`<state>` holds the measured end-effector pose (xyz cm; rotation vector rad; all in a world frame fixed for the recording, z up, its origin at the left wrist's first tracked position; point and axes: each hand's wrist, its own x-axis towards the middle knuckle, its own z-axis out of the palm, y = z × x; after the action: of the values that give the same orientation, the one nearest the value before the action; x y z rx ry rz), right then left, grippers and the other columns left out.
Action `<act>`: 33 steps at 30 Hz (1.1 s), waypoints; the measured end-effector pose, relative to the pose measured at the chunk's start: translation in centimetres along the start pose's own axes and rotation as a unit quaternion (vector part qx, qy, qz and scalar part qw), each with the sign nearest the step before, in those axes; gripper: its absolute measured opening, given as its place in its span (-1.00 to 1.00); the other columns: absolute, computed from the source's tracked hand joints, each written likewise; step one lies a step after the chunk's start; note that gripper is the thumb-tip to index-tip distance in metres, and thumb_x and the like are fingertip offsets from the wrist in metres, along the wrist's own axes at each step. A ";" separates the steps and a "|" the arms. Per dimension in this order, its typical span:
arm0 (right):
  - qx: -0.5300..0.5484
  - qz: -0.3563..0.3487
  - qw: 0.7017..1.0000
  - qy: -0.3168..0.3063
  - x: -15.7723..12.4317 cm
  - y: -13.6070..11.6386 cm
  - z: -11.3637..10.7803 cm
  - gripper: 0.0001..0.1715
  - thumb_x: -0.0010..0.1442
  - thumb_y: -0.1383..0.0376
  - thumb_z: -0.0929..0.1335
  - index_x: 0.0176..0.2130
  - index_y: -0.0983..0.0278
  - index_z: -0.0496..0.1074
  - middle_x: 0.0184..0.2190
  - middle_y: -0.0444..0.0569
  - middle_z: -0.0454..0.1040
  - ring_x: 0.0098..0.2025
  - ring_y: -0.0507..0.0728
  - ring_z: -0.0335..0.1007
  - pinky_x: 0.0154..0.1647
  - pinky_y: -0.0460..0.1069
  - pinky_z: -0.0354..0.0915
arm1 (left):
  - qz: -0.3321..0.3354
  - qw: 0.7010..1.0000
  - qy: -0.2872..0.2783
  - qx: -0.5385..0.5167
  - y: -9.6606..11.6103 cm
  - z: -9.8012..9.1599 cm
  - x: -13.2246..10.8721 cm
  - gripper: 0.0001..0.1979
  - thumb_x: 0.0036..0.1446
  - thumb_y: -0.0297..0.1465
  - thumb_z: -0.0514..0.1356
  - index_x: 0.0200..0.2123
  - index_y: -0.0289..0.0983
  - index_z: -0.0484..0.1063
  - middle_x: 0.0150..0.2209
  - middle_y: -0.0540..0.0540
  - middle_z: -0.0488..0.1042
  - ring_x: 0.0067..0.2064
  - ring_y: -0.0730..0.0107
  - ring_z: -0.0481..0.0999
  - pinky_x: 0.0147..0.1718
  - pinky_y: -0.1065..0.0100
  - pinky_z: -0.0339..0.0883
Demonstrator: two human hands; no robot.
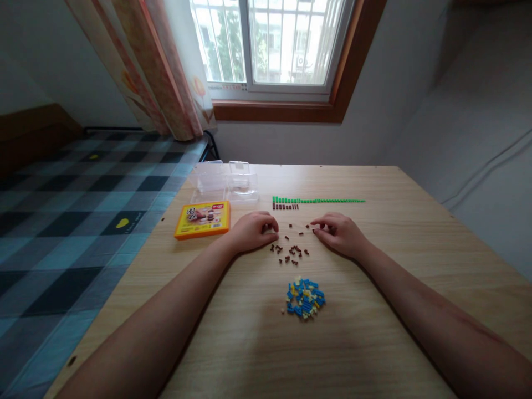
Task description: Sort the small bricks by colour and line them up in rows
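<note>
My left hand (252, 230) rests on the wooden table (394, 266) with its fingers curled together, fingertips at the left edge of several scattered brown bricks (291, 250). My right hand (338, 233) lies opposite, fingers curled and pinched near the same bricks. What either hand holds, if anything, is too small to see. Behind the hands runs a long row of green bricks (318, 200) and a short row of brown bricks (285, 206). A pile of blue, yellow and white bricks (305, 297) lies nearer to me.
An orange box (203, 219) lies left of my left hand, with a clear plastic case (224, 183) behind it. A bed with a checked cover (75, 221) stands left of the table. A window and curtain are at the back.
</note>
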<state>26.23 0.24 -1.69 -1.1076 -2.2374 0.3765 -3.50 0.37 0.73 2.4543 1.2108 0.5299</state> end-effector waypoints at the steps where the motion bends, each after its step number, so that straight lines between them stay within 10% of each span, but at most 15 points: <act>1: -0.001 -0.005 1.000 -0.005 0.0 0.0 0.0 -0.78 0.21 0.30 0.39 -0.14 0.22 0.60 -0.40 -0.04 0.51 -0.32 0.12 0.38 -0.25 0.02 0.28 | 0.000 1.000 0.000 0.014 0.0 0.1 0.0 -0.90 0.08 -0.34 0.29 -0.30 -0.19 0.54 -0.32 -0.04 0.52 -0.30 0.34 0.47 -0.29 0.32 0.32; 18: -0.006 -0.082 0.996 0.022 -0.1 -0.8 0.2 -0.74 0.21 0.37 0.34 -0.17 0.21 0.62 -0.24 0.06 0.53 -0.15 0.22 0.39 -0.05 0.16 0.31 | 0.053 0.982 -0.019 0.180 1.7 0.7 -0.1 -0.61 0.18 0.00 0.21 -0.27 -0.23 0.37 -0.24 -0.13 0.49 -0.21 0.16 0.46 -0.29 0.25 0.28; 33: -0.021 -0.099 0.995 -0.003 -0.4 -0.1 0.5 -0.66 0.21 0.36 0.32 -0.12 0.16 0.65 0.29 0.03 0.33 0.40 0.36 0.03 0.35 0.37 0.06 | 0.013 1.000 0.013 0.003 1.1 0.8 -0.2 -0.79 0.21 -0.37 0.21 -0.15 -0.14 0.64 -0.30 -0.05 0.55 -0.35 0.41 0.47 -0.32 0.37 0.29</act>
<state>26.03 -0.14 -2.14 -0.8962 -2.3452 0.2520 -2.48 -0.49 0.47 2.4782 1.1927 0.5680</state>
